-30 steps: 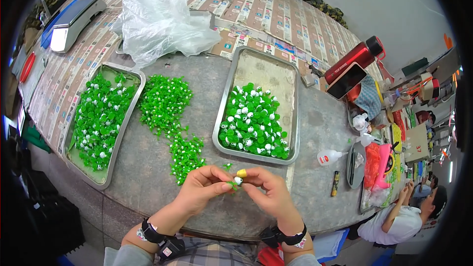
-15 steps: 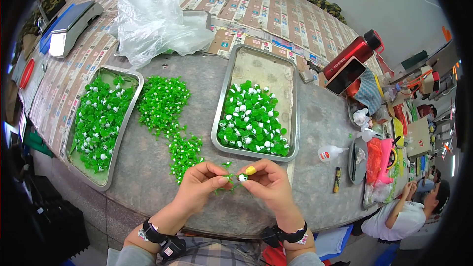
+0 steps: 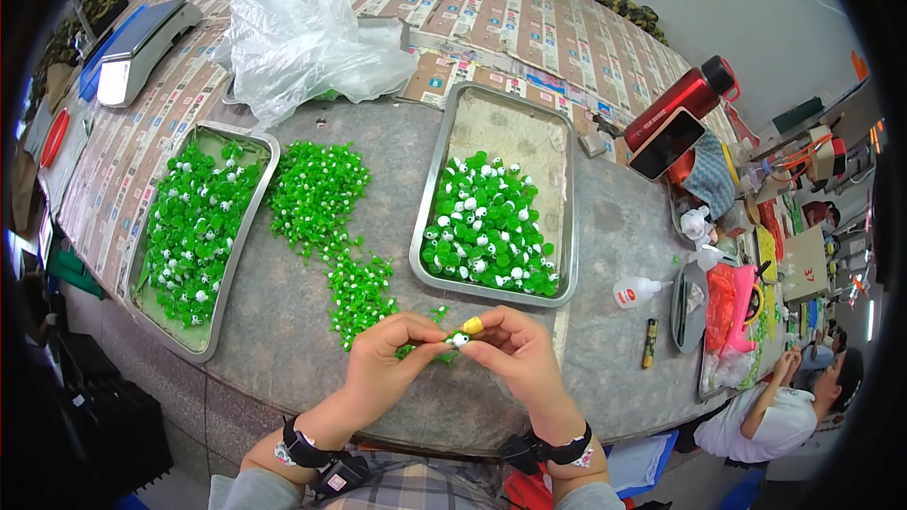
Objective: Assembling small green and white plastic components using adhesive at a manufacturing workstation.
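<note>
Left fingers [image 3: 412,325], right fingers [image 3: 513,325], both pinching a round white-and-green piece [image 3: 460,340], rimmed metal tray [image 3: 505,127]

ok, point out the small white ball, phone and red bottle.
Small white ball [image 3: 459,340]: head view, its rounded front.
Phone [image 3: 667,144]: head view, its dark screen.
Red bottle [image 3: 675,103]: head view, its red body.

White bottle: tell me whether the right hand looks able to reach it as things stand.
Probably yes: the white bottle is on the table, right of the right hand, with nothing visible between them. That hand pinches a bead, though, so would likely need to release it.
</note>
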Tool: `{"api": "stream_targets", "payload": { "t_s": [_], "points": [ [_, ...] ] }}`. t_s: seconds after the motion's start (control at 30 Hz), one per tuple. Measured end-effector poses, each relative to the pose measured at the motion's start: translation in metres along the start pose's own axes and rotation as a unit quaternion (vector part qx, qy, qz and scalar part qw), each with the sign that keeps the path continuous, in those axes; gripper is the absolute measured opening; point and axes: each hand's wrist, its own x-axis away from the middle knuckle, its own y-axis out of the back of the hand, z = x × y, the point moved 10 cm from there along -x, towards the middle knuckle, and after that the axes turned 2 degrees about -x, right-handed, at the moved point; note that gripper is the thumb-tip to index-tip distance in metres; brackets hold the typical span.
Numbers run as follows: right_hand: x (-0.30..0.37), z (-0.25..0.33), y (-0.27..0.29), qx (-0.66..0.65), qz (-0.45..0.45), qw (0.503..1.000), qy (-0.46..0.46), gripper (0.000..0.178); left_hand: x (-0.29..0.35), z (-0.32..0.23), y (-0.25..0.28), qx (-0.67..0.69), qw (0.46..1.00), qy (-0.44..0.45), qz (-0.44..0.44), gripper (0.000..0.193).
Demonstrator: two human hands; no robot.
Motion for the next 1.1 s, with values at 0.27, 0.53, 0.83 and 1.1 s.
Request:
{"api": "stream_targets", "payload": {
  "t_s": [0.27, 0.53, 0.83, 1.1],
  "points": [
    [-0.004, -0.011, 0.002, 0.019, 0.032, 0.999, -0.023, 0.024, -0.001, -0.029, -0.004, -0.173, 0.977, -0.127, 0.008, 0.016],
    [-0.01, -0.01, 0.001, -0.007, 0.003, 0.999, -0.032, 0.021, -0.005, -0.012, 0.003, -0.126, 0.991, -0.052, 0.002, 0.012],
    [-0.015, 0.014, -0.015, 0.429, -0.021, 0.894, 0.129, 0.009, 0.004, 0.033, 0.154, 0.603, 0.747, 0.002, -0.278, 0.02],
    [-0.012, 0.01, -0.029, 0.551, 0.004, 0.806, 0.215, 0.007, -0.002, 0.026, 0.064, 0.534, 0.825, 0.105, -0.152, 0.024]
  ]
}}
